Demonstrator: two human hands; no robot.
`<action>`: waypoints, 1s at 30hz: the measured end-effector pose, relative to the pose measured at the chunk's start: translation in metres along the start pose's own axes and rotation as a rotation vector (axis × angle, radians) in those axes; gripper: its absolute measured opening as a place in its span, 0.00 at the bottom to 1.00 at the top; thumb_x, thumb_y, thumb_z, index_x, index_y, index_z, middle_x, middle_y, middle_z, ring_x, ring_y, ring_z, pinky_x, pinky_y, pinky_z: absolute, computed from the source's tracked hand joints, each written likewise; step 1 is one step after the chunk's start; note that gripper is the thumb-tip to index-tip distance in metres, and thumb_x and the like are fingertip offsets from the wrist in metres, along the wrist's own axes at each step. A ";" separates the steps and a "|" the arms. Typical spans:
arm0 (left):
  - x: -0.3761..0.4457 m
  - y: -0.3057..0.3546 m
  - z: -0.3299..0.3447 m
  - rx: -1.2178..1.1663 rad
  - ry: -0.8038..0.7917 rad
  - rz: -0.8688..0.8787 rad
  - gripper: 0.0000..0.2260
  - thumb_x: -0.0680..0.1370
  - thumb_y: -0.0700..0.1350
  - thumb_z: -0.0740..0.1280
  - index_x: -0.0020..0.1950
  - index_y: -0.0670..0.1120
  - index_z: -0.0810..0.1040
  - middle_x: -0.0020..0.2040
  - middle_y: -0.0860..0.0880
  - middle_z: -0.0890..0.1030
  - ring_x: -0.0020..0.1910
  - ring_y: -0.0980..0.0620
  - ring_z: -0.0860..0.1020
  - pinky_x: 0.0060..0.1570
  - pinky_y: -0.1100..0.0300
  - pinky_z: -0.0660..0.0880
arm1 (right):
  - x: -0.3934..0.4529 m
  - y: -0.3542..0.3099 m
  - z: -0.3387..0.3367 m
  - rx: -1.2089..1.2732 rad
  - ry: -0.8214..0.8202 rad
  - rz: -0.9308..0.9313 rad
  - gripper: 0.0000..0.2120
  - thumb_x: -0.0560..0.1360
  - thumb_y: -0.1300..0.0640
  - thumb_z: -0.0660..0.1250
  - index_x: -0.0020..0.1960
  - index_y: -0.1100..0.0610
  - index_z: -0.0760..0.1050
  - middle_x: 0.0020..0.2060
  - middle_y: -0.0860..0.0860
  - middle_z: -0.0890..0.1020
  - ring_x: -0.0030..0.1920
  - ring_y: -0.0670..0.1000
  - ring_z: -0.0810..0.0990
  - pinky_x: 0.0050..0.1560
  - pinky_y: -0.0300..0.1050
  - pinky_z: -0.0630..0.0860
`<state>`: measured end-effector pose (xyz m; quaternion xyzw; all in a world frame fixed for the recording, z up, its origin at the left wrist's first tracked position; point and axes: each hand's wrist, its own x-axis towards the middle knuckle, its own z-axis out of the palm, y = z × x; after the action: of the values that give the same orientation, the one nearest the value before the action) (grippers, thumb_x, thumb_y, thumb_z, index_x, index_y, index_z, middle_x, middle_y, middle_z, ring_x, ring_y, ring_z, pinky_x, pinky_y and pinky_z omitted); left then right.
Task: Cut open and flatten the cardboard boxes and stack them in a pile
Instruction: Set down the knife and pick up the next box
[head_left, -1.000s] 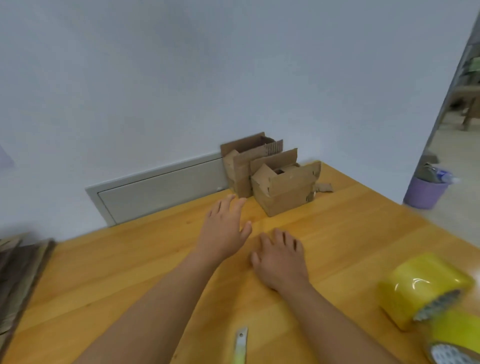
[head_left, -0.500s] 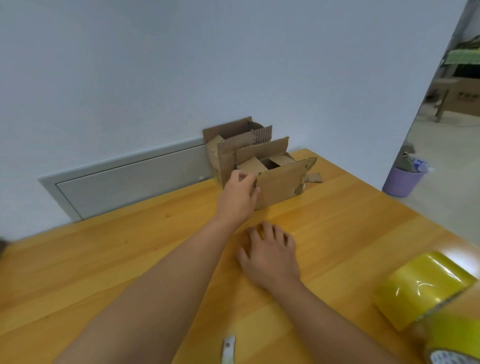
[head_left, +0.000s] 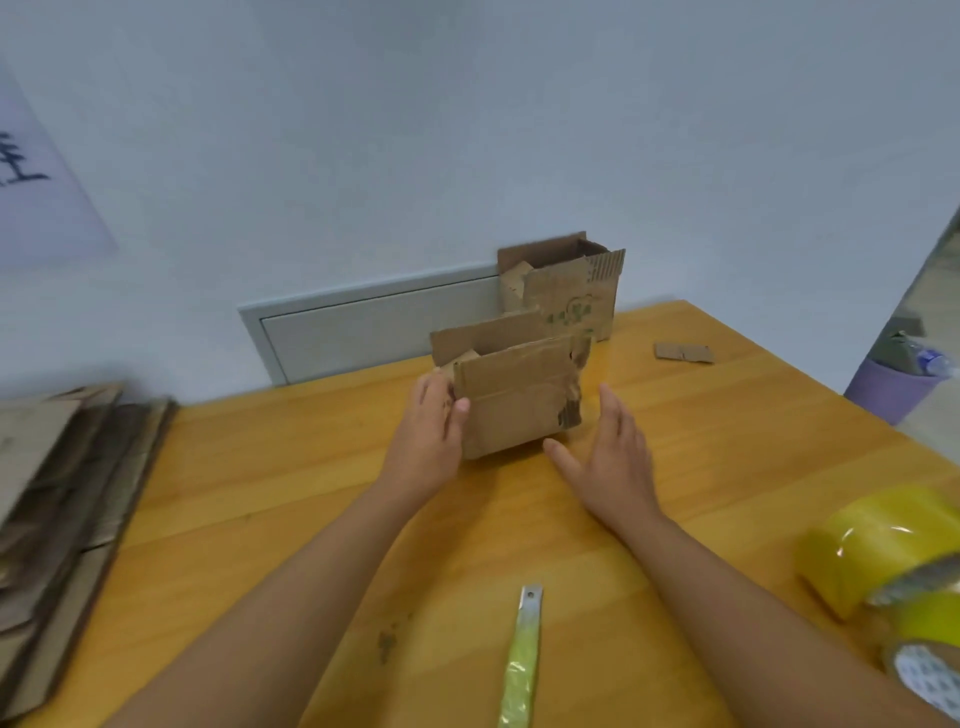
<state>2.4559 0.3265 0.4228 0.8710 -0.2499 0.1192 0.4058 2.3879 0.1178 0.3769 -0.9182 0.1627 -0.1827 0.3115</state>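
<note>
While the flattened brown cardboard sheets (head_left: 62, 499) lie heaped at the far left edge of the yellow wooden table (head_left: 260, 493), presumably as the pile the task calls for, the work itself sits at the middle. The left hand (head_left: 428, 441) grips the left corner of the small open-topped brown cardboard box (head_left: 519, 402), thumb on its front face and fingers round the side, which seems meant to steady it or draw it closer. Just to the right of the box, the right hand (head_left: 610, 462) is spread flat with straight fingers, holding nothing and apparently not touching the cardboard; it looks ready to take the other side. Near the bottom edge, between the forearms, a yellow-handled utility knife (head_left: 522, 660) lies within easy reach for cutting. Behind the held box, a second open brown cardboard box (head_left: 569, 296) stands against the wall, seemingly waiting its turn, with a small cardboard scrap (head_left: 683, 352) beyond it. At the far right, rolls of yellow packing tape (head_left: 878, 551) rest by the table edge.
</note>
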 end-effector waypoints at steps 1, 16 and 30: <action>-0.014 -0.003 -0.012 -0.027 0.012 -0.022 0.12 0.84 0.47 0.56 0.67 0.50 0.69 0.63 0.52 0.72 0.61 0.55 0.71 0.61 0.54 0.72 | -0.004 -0.006 0.000 0.009 -0.040 -0.047 0.48 0.73 0.33 0.66 0.80 0.49 0.42 0.79 0.54 0.58 0.77 0.57 0.58 0.75 0.59 0.57; -0.215 -0.029 -0.140 -0.105 0.201 -0.264 0.14 0.80 0.53 0.63 0.65 0.63 0.67 0.61 0.66 0.73 0.60 0.71 0.70 0.53 0.75 0.71 | -0.115 -0.117 0.031 0.436 -0.566 -0.376 0.16 0.78 0.44 0.66 0.63 0.34 0.67 0.58 0.35 0.78 0.57 0.37 0.77 0.54 0.35 0.76; -0.243 -0.037 -0.178 -0.054 0.261 -0.398 0.40 0.75 0.53 0.72 0.78 0.60 0.48 0.70 0.65 0.57 0.57 0.61 0.73 0.45 0.66 0.74 | -0.154 -0.141 0.042 0.456 -0.570 -0.302 0.31 0.79 0.46 0.65 0.76 0.38 0.52 0.68 0.41 0.67 0.62 0.43 0.74 0.60 0.48 0.78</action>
<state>2.2692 0.5655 0.4136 0.8693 -0.0218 0.1416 0.4731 2.2969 0.3092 0.3992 -0.8530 -0.1119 0.0046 0.5097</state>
